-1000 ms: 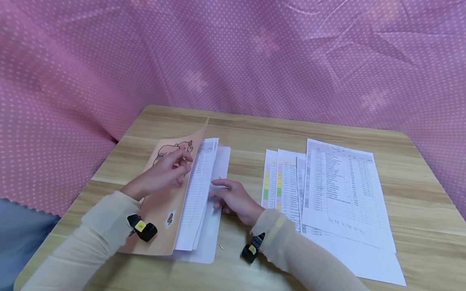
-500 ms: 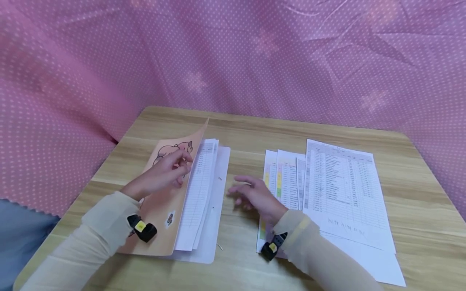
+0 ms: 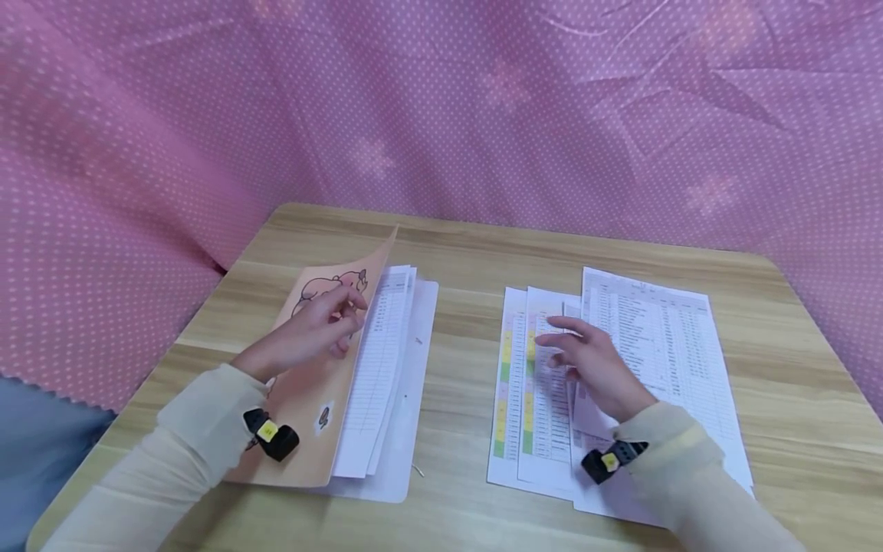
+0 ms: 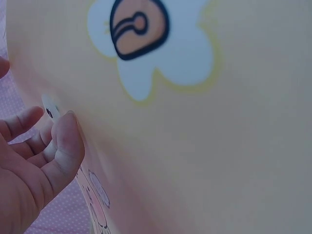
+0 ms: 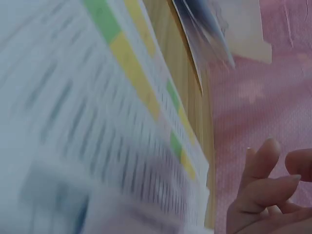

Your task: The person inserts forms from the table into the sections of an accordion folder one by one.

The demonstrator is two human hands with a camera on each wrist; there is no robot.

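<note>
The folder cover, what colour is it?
Peach-orange, with cartoon drawings; the folder cover shows best in the head view.

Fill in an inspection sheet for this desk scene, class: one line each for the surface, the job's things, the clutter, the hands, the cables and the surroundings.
Surface: wooden table, light grain, bare between the two paper groups.
Job's things: peach folder with cartoon cover lifted open over printed sheets; loose stack of printed tables at the right, some with coloured cells.
Clutter: nothing seen.
Hands: left hand holds the folder cover up; right hand hovers over or rests on the loose stack, fingers relaxed; contact cannot be told.
Cables: nothing seen; a small black and yellow device sits on each wrist.
Surroundings: pink dotted cloth hangs behind and beside the table.
</note>
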